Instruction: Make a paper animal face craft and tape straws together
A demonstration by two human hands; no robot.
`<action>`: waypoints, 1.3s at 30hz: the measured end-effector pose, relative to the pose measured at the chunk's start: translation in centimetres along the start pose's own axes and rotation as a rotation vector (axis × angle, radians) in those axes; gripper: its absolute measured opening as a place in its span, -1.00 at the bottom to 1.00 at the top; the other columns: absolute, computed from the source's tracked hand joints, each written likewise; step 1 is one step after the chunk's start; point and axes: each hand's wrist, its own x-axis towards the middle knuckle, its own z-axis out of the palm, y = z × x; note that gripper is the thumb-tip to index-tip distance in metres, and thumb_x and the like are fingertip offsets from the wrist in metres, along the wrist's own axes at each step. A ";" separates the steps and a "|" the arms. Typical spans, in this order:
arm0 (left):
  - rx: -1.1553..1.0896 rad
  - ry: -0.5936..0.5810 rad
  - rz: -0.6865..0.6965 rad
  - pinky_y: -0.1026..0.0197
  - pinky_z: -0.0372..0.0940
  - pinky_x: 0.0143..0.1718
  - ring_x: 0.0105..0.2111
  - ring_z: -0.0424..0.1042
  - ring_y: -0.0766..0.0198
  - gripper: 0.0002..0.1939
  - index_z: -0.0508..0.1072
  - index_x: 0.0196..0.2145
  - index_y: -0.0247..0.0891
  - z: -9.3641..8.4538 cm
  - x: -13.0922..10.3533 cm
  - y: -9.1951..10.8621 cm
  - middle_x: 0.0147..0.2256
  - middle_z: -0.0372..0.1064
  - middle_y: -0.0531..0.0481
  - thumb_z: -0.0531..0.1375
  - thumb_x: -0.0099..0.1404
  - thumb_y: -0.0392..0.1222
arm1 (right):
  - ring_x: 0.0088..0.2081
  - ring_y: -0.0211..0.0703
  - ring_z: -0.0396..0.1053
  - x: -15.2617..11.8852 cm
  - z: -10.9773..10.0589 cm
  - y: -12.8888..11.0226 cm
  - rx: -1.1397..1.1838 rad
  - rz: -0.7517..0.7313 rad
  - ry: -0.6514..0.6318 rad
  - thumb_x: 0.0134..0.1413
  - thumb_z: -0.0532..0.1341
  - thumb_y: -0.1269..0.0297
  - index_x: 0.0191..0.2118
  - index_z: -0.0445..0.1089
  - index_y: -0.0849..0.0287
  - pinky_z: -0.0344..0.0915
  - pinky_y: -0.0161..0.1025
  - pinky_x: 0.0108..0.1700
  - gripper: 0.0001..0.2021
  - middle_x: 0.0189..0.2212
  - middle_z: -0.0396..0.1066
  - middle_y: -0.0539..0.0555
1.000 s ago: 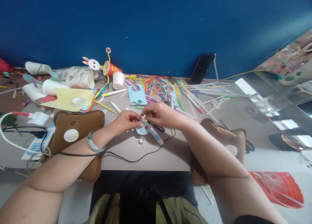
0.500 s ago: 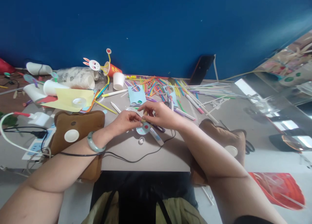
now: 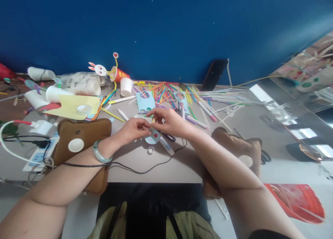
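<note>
My left hand (image 3: 134, 129), with a pale jade bangle (image 3: 100, 154) at its wrist, is closed in a pinch; what its fingertips grip is hidden. Facing it, my right hand (image 3: 169, 122) pinches a small yellow piece (image 3: 153, 120) between thumb and forefinger. Just under the fingertips is a light blue paper disc (image 3: 152, 139) with a red mark on it, partly covered by the fingers. A white tube-shaped glue (image 3: 166, 146) lies to the disc's right. A small clear cap (image 3: 150, 150) stands nearer to me.
Colourful pipe cleaners (image 3: 166, 91) and markers cover the back of the table. A cut blue sheet (image 3: 145, 101), a white paper cup (image 3: 126, 87) and a rabbit-faced orange cup (image 3: 121, 74) stand behind. Brown cushions (image 3: 90, 131) flank my arms. A black cable (image 3: 137, 171) crosses in front.
Both hands stay pinched together above the blue disc, with only slight finger movement. The whole view has shifted very slightly.
</note>
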 end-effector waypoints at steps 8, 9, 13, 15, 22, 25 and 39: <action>0.002 0.028 0.017 0.31 0.22 -0.54 -0.58 0.33 0.35 -0.80 0.55 -0.39 -0.32 0.1 0.0 -0.1 -0.57 0.40 0.04 0.34 -0.03 -0.22 | -0.49 -0.33 0.20 0.1 0.3 0.4 0.054 -0.003 0.005 0.06 0.26 0.31 -0.13 0.42 0.25 0.15 -0.32 -0.37 -0.76 -0.53 0.27 -0.09; 0.004 0.024 0.025 0.31 0.22 -0.54 -0.58 0.33 0.35 -0.80 0.56 -0.37 -0.31 0.1 0.0 -0.3 -0.57 0.39 0.05 0.34 -0.02 -0.23 | -0.49 -0.34 0.20 0.1 0.3 0.4 0.059 -0.004 0.010 0.06 0.26 0.30 -0.13 0.42 0.25 0.15 -0.32 -0.37 -0.77 -0.53 0.27 -0.10; 0.014 0.044 0.048 0.32 0.18 -0.55 -0.61 0.29 0.37 -0.86 0.55 -0.43 -0.31 0.2 0.1 -0.7 -0.59 0.37 0.05 0.33 0.01 -0.21 | -0.49 -0.34 0.22 0.2 0.6 0.4 0.108 -0.004 0.022 0.07 0.28 0.27 -0.14 0.42 0.26 0.18 -0.32 -0.37 -0.75 -0.52 0.31 -0.08; -0.004 0.068 0.050 0.33 0.14 -0.57 -0.63 0.25 0.40 -0.86 0.54 -0.46 -0.31 0.1 0.1 -0.5 -0.61 0.34 0.07 0.33 0.03 -0.18 | -0.46 -0.31 0.27 0.2 0.7 0.4 0.147 0.006 0.036 0.08 0.28 0.20 -0.12 0.42 0.27 0.20 -0.31 -0.36 -0.71 -0.49 0.36 -0.04; -0.146 0.215 0.104 0.35 0.11 -0.60 -0.63 0.21 0.43 -0.75 0.45 -0.51 -0.29 -0.3 -0.3 1.0 -0.60 0.30 0.10 0.35 0.07 -0.05 | -0.40 -0.26 0.31 0.4 0.2 0.6 0.094 0.140 0.103 -0.13 0.38 0.17 -0.23 0.44 0.23 0.23 -0.30 -0.35 -0.68 -0.40 0.42 0.02; -0.207 0.262 0.120 0.36 0.11 -0.61 -0.64 0.20 0.45 -0.74 0.42 -0.50 -0.29 -0.5 -0.3 1.1 -0.60 0.28 0.13 0.34 0.08 -0.05 | -0.46 -0.31 0.25 0.5 0.5 0.9 0.078 0.206 0.102 -0.15 0.32 0.26 -0.37 0.40 0.22 0.19 -0.31 -0.39 -0.81 -0.47 0.37 -0.02; -0.542 0.290 -0.097 0.33 0.04 -0.69 -0.67 0.29 0.41 -0.44 0.45 -0.27 -0.29 -0.9 0.5 0.3 -0.50 0.40 0.02 0.18 0.17 0.34 | -0.56 -0.40 0.08 0.9 1.0 1.7 0.414 0.262 0.118 -0.17 0.22 0.29 -0.50 0.27 0.19 -0.02 -0.36 -0.52 -0.88 -0.62 0.20 -0.12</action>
